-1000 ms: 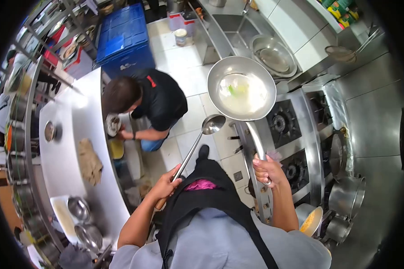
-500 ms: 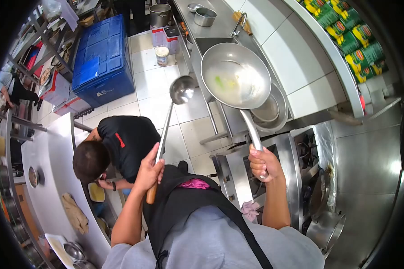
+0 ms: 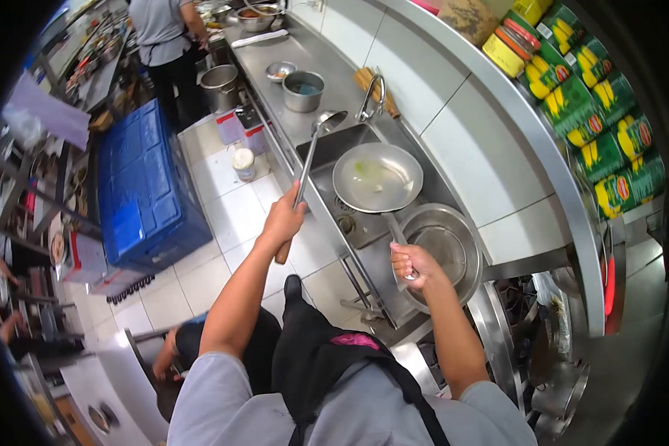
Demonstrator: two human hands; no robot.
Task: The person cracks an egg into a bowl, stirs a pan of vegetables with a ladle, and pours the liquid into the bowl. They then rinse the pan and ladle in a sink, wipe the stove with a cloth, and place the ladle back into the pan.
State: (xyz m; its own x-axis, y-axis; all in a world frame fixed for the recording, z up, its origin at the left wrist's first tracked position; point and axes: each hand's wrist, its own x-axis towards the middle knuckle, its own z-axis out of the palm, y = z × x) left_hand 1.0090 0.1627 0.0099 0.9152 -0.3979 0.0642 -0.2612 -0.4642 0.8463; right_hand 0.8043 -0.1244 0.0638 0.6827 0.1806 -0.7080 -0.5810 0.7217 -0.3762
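My right hand grips the long handle of a steel wok, held over the sink. A thin film of liquid and a few green scraps lie inside the wok. My left hand holds a wooden-handled steel ladle whose bowl points toward the tap and the counter behind the sink. Both arms are stretched forward.
A large steel basin sits right of the sink. Pots and bowls stand on the counter beyond. A blue crate is on the tiled floor at left. One person stands far back; another crouches behind me.
I have turned from the stove to the sink. The wok has moved with my right hand over the sink, and the ladle has swung forward toward the tap.
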